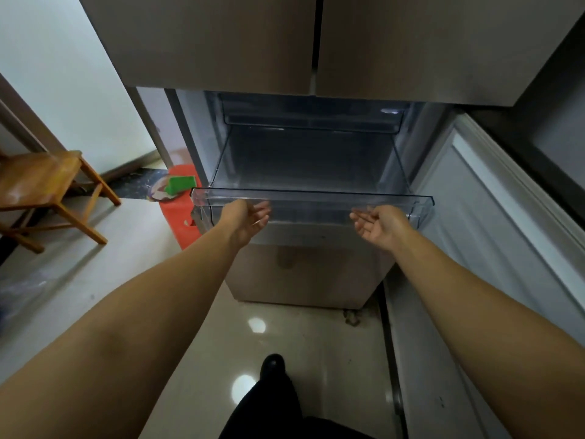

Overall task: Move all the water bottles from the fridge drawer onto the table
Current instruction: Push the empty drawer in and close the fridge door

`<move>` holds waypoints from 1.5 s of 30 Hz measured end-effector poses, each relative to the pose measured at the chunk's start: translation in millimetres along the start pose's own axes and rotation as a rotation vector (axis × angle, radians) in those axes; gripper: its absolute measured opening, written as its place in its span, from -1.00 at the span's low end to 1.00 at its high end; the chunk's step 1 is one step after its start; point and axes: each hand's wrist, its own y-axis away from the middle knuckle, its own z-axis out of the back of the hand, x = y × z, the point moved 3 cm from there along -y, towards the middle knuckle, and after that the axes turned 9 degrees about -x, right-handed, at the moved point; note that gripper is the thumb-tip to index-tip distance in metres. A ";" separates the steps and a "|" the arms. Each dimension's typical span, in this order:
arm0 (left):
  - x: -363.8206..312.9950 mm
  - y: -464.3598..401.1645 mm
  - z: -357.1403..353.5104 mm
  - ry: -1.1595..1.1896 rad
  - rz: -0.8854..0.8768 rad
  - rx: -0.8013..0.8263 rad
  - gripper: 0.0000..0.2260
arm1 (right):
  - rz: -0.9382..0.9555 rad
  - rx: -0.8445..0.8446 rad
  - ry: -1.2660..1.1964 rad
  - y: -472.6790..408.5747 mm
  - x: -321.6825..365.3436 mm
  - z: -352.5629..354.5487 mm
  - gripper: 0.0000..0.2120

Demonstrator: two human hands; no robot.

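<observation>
Fridge drawer point(311, 198): clear plastic, pulled out toward the near side from the open lower compartment; its long axis runs left to right, its front rim faces the person.
Drawer contents: the see-through floor and walls show only the dim interior; I cannot make out any water bottle in it.
Left hand point(250, 221): reaches up to the left part of the drawer's front rim, palm turned inward; the fingers are loosely curved just under the rim, at or very near the plastic.
Left grip: mostly open, nothing held; whether the fingertips touch the rim I cannot tell.
Right hand point(381, 224): raised at the right part of the front wall, palm up and tilted inward, fingers spread and slightly bent.
Right grip: open, nothing in it; just below the rim, contact unclear.
Upper fridge doors point(221, 42): two brown-grey panels closed above the drawer.
Lower door point(493, 217): swung open on the right.
Wooden chair point(41, 185): on the floor at far left, well apart from the fridge.
Red stool point(179, 213): left of the fridge, with a green item point(179, 185) on it.
Floor point(285, 331): glossy pale tile; a dark shoe point(272, 364) stands near.
</observation>
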 end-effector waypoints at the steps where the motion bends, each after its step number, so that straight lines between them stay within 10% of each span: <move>1: -1.3 -8.1 -1.1 -0.014 -0.003 -0.006 -0.78 | 0.003 -0.006 0.022 -7.7 0.6 -3.2 -0.74; 16: -57.5 -135.9 -69.6 -0.759 -0.533 0.018 -0.78 | 0.405 -0.198 0.338 -133.5 57.6 -78.6 -0.75; 22: -31.4 -138.5 -73.5 -1.508 -1.172 -0.006 -0.34 | 1.024 -0.368 0.977 -127.4 27.0 -99.8 -0.52; 27: -29.8 -160.6 -70.0 -1.788 -1.166 0.035 -0.22 | 1.017 -0.350 1.616 -135.7 2.7 -87.9 -0.16; 39: -28.3 -95.7 -78.8 -1.635 -0.719 0.247 -0.34 | 0.755 -0.272 1.509 -63.4 16.1 -67.5 -0.34; 45: 37.1 21.8 -121.4 -1.316 -1.051 0.439 -0.42 | 0.929 -0.414 1.429 40.4 -1.2 5.2 -0.36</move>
